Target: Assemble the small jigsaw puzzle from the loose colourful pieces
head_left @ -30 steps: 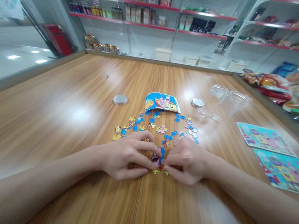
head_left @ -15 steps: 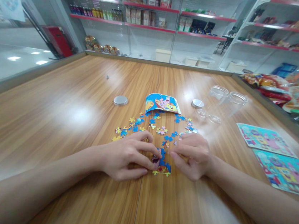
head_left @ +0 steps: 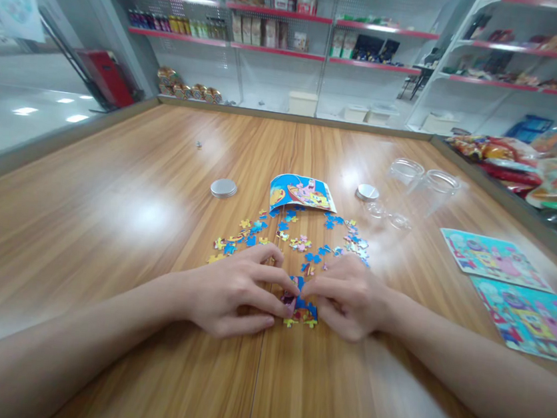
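Note:
A small joined patch of puzzle pieces (head_left: 301, 307), blue with red and yellow, lies on the wooden table (head_left: 156, 222) between my hands. My left hand (head_left: 233, 294) pinches its left edge with fingertips pressed down. My right hand (head_left: 349, 297) has curled fingers pinching a piece against the patch's upper right side. Several loose puzzle pieces (head_left: 300, 238) are scattered just beyond my fingers. A curled cartoon picture sheet (head_left: 301, 194) stands behind the pieces.
A round metal lid (head_left: 223, 188) lies left of the sheet, another lid (head_left: 367, 192) to its right. Clear plastic jars (head_left: 422, 185) lie on their sides at the right. Two finished cartoon puzzles (head_left: 511, 289) rest at the right edge. Snack bags and store shelves stand behind.
My right hand drew back from the patch half a second ago, then returned to it with fingers pinched at its upper right. My left hand kept its hold.

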